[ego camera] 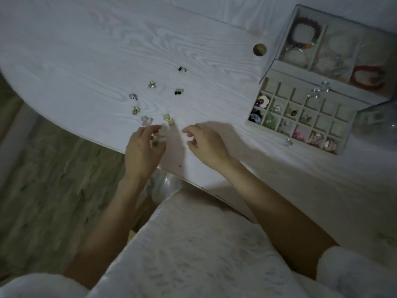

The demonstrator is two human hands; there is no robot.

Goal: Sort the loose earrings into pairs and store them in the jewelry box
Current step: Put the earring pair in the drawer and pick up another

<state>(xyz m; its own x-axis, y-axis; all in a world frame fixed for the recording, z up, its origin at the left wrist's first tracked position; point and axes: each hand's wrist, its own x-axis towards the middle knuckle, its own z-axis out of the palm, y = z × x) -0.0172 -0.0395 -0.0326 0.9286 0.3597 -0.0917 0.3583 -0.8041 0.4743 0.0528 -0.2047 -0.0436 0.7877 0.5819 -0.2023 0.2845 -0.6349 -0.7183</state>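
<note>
Several loose earrings lie scattered on the white wood-grain table (107, 50): a black one (182, 69), a greenish one (152, 84), a black-and-green one (178, 91), a clear one (133, 96), a gold one (136, 110), a clear one (147, 119) and a cream pair (168, 119). My left hand (144, 147) hovers at the table's near edge, fingers curled round a small dark-green earring (155, 143). My right hand (206, 143) rests beside it, fingers loosely bent, holding nothing. The jewelry box (268, 73) stands open at the right.
The box's grid tray (299, 114) holds earrings in several compartments; its upper tray holds a purple bracelet (307, 31) and a red bracelet (368, 77). A round brass knob (259, 49) sits on the table. Wooden floor lies to the left.
</note>
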